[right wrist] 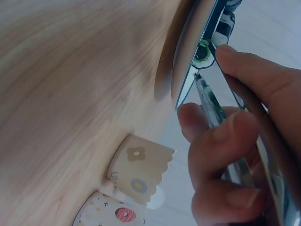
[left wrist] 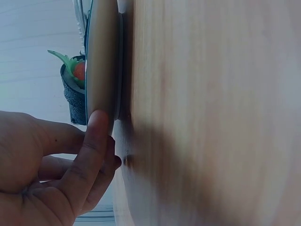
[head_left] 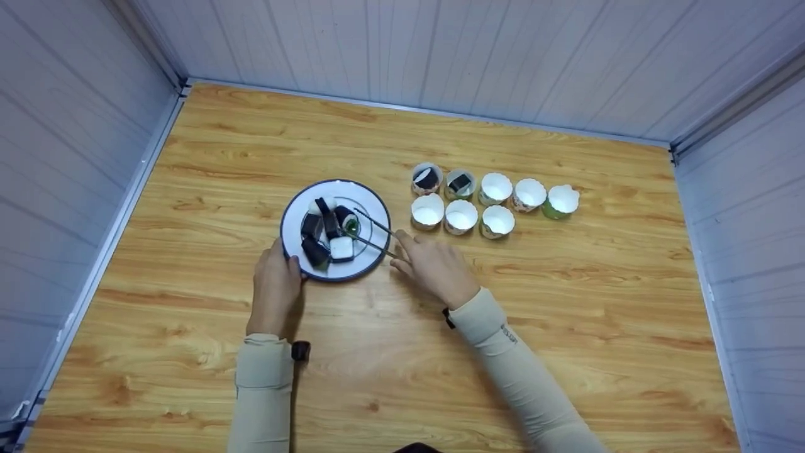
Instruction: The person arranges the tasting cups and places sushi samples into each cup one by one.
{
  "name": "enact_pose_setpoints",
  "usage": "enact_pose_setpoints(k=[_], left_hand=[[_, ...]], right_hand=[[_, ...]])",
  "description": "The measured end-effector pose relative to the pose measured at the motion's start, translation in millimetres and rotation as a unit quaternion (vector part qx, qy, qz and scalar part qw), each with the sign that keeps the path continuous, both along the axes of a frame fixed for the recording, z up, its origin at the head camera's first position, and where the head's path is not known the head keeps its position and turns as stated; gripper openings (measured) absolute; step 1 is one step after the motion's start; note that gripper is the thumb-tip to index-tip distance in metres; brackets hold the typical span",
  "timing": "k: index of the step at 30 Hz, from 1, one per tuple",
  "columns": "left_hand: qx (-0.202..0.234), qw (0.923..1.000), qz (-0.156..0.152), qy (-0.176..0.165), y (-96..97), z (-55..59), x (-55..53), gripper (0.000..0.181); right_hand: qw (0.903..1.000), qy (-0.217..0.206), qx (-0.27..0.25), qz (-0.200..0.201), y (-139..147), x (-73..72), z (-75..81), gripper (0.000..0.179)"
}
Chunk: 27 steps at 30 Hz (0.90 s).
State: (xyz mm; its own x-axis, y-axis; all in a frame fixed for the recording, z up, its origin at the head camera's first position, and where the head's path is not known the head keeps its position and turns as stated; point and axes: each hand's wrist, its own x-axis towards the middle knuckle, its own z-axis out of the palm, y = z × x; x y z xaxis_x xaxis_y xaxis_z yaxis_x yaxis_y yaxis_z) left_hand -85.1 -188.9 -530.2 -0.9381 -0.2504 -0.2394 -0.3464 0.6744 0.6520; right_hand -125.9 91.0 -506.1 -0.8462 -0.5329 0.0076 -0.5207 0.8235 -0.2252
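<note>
In the head view, the left hand (head_left: 273, 286) grips the near-left rim of the plate (head_left: 292, 217), probably to steady it, while the right hand (head_left: 440, 267) comes in from the plate's right with its fingers around tongs (head_left: 376, 246). The tong tips stand apart near the green-filled sushi piece (head_left: 344, 217) on the plate's right half; whether they touch it I cannot tell. Right of the plate, paper cups (head_left: 495, 187) stand in two rows, two of them holding pieces; a strip of worktop (head_left: 377, 352) separates them from the plate, leaving room to cross, and the walls sit well apart from it. In the left wrist view, the fingers press the plate's sloping outer side just below its edge, near a leafy roll (left wrist: 75, 101). In the right wrist view, the fingers pinch the tongs narrowly, close above the plate's edge, with cups near the plate.
</note>
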Motion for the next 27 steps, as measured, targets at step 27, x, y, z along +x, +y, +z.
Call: enact_pose_setpoints(k=[27], left_hand=[[-0.003,0.9998,-0.002,0.022,0.8,-0.7,2.0,0.048]], right_hand=[[0.9980,0.055,-0.030,0.002,25.1,7.1,7.4,0.046]])
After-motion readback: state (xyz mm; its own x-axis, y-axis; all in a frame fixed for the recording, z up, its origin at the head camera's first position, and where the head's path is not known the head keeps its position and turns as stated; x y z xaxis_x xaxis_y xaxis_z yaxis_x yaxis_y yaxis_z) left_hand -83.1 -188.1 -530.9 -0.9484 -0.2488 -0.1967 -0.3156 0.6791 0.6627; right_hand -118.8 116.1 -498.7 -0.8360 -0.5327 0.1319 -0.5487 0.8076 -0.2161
